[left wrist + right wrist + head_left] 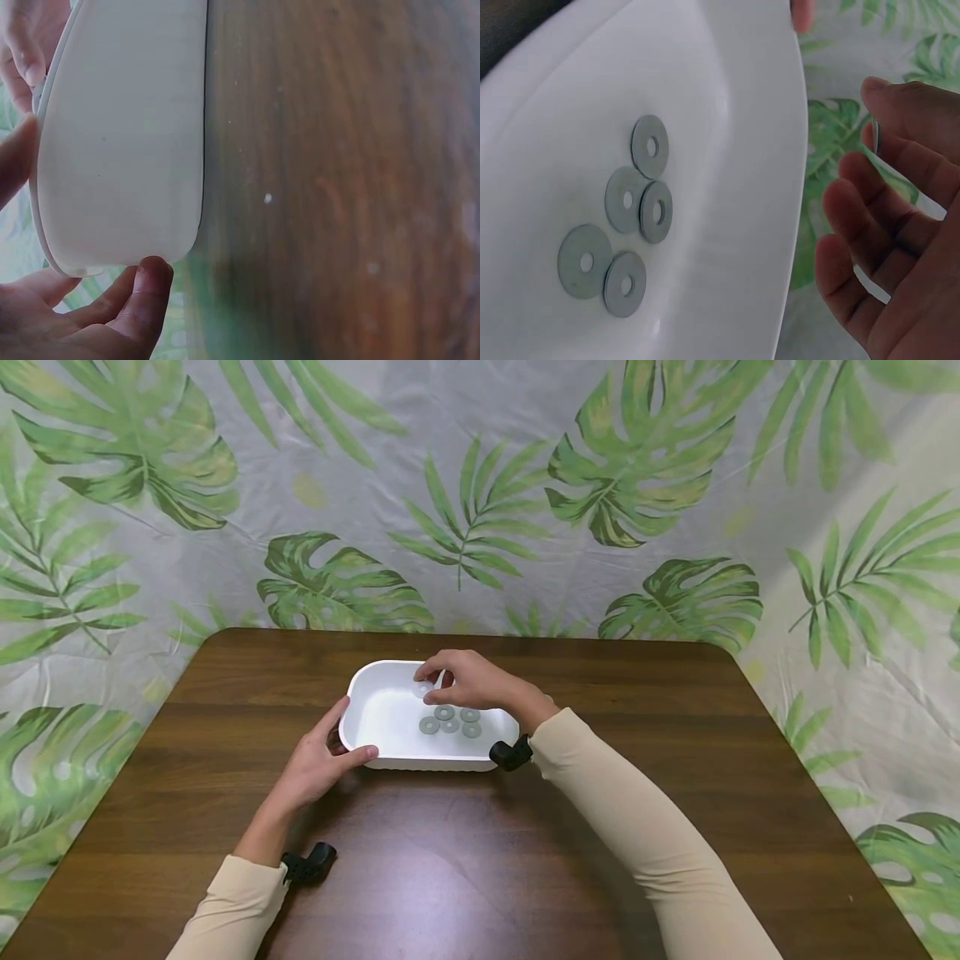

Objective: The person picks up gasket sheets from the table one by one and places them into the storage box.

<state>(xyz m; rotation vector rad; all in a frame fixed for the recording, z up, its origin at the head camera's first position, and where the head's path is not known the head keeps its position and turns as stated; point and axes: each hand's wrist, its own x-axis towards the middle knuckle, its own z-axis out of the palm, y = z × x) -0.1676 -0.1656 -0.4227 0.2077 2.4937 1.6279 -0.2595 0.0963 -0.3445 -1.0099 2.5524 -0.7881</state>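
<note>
A white rectangular tray with rounded corners [386,718] stands on the wooden table. My left hand [315,764] grips its left end, thumb on the front rim and fingers against the end wall, as the left wrist view also shows. Above the far part of the tray, my right hand [480,681] pinches a metal washer [876,137] between thumb and index finger; the right wrist view has that washer nearly edge-on. Several flat grey washers [632,283] lie loosely grouped on the tray floor, some overlapping, right of the middle in the head view.
The dark brown table [465,868] extends around the tray on all sides. Behind it hangs a pale cloth with green leaf print [480,527]. A black wrist device [510,753] on the right arm sits close to the tray's front right corner.
</note>
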